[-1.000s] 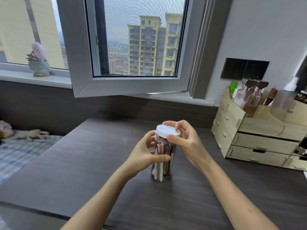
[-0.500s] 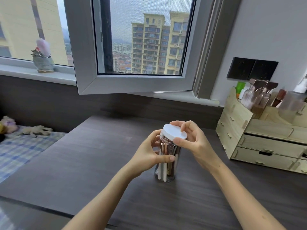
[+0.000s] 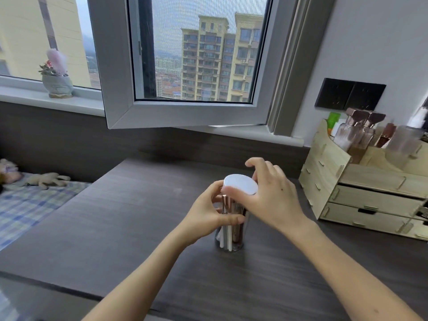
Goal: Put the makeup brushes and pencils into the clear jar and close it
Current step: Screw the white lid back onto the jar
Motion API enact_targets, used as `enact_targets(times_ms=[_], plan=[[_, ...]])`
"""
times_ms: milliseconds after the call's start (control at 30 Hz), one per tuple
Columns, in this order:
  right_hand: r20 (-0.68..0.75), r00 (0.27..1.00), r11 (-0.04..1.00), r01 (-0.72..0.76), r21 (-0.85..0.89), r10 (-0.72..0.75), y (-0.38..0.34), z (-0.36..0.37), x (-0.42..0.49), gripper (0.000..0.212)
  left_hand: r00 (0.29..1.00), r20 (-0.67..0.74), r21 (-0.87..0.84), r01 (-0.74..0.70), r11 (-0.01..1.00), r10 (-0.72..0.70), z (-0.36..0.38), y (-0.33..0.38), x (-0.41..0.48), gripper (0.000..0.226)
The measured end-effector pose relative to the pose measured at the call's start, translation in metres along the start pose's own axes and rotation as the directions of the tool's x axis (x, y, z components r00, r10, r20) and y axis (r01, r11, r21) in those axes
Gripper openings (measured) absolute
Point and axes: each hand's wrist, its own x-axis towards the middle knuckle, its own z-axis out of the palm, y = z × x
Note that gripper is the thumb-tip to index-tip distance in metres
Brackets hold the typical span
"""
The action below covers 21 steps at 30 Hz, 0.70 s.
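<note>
Jar [image 3: 231,237] stands upright mid-worktop [image 3: 115,228], well back from the near edge, lots of bare dark woodgrain w/ room to the left & front. Clear smooth cylinder, brushes & pencils [image 3: 228,230] inside: white sticks, rose-metal handle. Wooden drawer organiser [image 3: 361,193] near on the right. Since 0.5 s ago right hand [image 3: 273,200] has rolled over the white round lid [image 3: 240,184], fingers now spread, thumb on the rim; grip closed on lid. Left hand [image 3: 206,216] still wraps jar body, grip closed.
</note>
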Motion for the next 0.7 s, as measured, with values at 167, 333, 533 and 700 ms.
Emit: enact_targets(times_ms=[167, 333, 533, 700], plan=[[0.059, 0.991, 0.992, 0.121, 0.028, -0.123, 0.011, -0.016, -0.005, 0.099, 1.000, 0.003, 0.034, -0.006, 0.999, 0.005, -0.002, 0.001, 0.001, 0.068], [-0.052, 0.989, 0.990, 0.138, -0.025, -0.139, 0.012, -0.020, -0.003, 0.072, 1.000, 0.001, 0.034, -0.006, 0.999, 0.006, -0.001, 0.001, 0.001, 0.065], [0.260, 0.965, 0.947, -0.048, 0.319, -0.038, 0.012, -0.010, 0.007, 0.076, 0.999, -0.035, 0.080, -0.006, 0.997, 0.009, 0.000, -0.002, 0.002, 0.067], [0.121, 0.982, 0.916, -0.180, 0.360, 0.146, -0.002, 0.001, 0.001, 0.069, 0.997, -0.064, 0.089, -0.026, 0.996, 0.031, 0.000, -0.002, 0.002, 0.066]])
